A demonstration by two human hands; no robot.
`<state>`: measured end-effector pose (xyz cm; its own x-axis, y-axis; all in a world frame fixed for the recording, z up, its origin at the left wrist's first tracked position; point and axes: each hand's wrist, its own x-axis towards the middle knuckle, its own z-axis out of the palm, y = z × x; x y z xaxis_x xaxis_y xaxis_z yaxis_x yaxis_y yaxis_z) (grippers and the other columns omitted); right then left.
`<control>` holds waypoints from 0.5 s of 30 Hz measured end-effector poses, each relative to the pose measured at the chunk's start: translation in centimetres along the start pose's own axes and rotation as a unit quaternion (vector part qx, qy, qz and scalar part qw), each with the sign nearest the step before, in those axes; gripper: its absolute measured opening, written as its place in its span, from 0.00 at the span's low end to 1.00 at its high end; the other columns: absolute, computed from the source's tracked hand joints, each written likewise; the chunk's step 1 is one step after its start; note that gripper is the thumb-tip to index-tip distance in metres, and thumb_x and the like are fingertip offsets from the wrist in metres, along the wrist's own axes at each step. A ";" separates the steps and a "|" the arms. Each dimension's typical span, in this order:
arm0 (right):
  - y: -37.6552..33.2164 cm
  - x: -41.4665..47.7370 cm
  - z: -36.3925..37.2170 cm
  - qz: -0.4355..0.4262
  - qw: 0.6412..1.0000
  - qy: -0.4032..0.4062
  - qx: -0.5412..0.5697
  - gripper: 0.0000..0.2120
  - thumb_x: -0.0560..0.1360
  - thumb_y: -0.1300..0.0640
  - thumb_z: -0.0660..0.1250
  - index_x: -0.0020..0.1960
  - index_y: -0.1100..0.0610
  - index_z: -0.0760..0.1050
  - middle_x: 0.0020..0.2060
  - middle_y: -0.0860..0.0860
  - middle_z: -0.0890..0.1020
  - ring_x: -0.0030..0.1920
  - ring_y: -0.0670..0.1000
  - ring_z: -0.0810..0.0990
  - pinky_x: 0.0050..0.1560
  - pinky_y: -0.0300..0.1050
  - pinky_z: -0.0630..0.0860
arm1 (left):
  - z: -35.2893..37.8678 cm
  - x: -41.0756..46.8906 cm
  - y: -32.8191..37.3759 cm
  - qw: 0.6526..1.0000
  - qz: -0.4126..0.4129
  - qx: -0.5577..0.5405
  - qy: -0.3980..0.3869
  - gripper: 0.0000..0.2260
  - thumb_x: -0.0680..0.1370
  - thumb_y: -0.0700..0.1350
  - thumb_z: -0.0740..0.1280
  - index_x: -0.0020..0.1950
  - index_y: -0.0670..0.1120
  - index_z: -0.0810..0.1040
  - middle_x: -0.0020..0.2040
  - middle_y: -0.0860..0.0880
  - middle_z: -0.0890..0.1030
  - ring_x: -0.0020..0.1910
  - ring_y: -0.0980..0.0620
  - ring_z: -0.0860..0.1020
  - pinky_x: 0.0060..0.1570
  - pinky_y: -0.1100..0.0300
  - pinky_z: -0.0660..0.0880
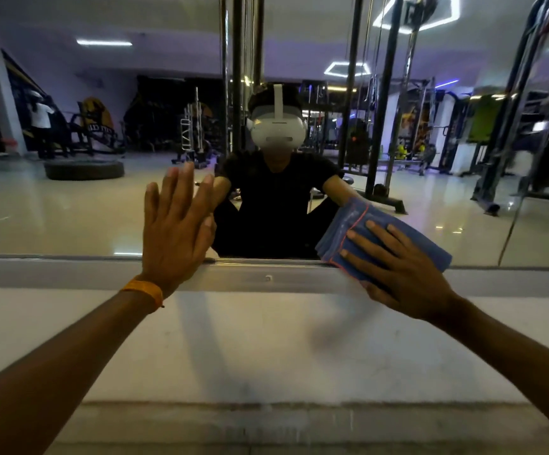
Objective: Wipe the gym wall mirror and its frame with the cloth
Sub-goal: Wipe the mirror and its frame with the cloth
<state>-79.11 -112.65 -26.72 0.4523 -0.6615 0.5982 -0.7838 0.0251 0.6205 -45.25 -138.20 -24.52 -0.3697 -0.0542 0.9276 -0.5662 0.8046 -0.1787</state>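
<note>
Blue folded microfibre cloth with orange stitching (381, 239) lies flat against the large glass wall mirror (86, 198) at its lower silver metal frame (266, 279), pressed by the right hand (401, 274) with fingers spread. The left hand (176, 229), straight-fingered, rests on the glass beside it.

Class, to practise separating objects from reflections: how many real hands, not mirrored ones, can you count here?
2. The left hand lies flat on the mirror, left of centre; the right hand presses a blue cloth against its lower edge. None looks hidden.
</note>
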 end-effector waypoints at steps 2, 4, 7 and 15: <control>-3.1 3.8 1.1 -0.024 1.000 0.001 0.005 0.30 0.83 0.44 0.56 0.82 0.52 0.58 0.81 0.57 0.61 0.82 0.62 0.54 0.81 0.62 0.50 | -0.3 0.0 -1.0 1.000 -0.008 0.003 0.002 0.28 0.85 0.50 0.54 0.84 0.44 0.54 0.84 0.38 0.51 0.83 0.34 0.51 0.80 0.33 0.47; -5.7 7.7 1.7 -0.044 0.999 -0.001 0.005 0.30 0.84 0.43 0.54 0.82 0.53 0.59 0.81 0.56 0.61 0.82 0.61 0.53 0.81 0.62 0.49 | -0.4 -0.2 -1.2 1.000 0.000 0.014 -0.001 0.28 0.85 0.52 0.53 0.84 0.43 0.56 0.84 0.38 0.52 0.83 0.34 0.51 0.80 0.34 0.46; -6.2 8.6 1.7 -0.059 0.998 -0.012 0.006 0.29 0.85 0.44 0.51 0.83 0.54 0.59 0.82 0.56 0.58 0.83 0.61 0.51 0.82 0.60 0.47 | -0.3 -0.2 -0.8 1.000 0.000 0.014 0.001 0.28 0.85 0.52 0.53 0.84 0.43 0.56 0.84 0.37 0.52 0.83 0.34 0.51 0.80 0.36 0.44; -2.4 1.7 0.2 -0.017 0.999 -0.031 -0.008 0.29 0.86 0.41 0.49 0.83 0.53 0.57 0.81 0.57 0.62 0.83 0.61 0.50 0.82 0.61 0.47 | -0.9 -2.4 -2.4 0.999 0.032 0.006 -0.036 0.27 0.86 0.50 0.55 0.83 0.41 0.59 0.84 0.37 0.53 0.83 0.35 0.50 0.79 0.32 0.50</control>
<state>-76.55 -114.01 -27.27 0.4510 -0.7074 0.5442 -0.7615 0.0130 0.6480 -42.35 -139.51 -26.07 -0.4571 -0.0460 0.8882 -0.5488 0.8005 -0.2410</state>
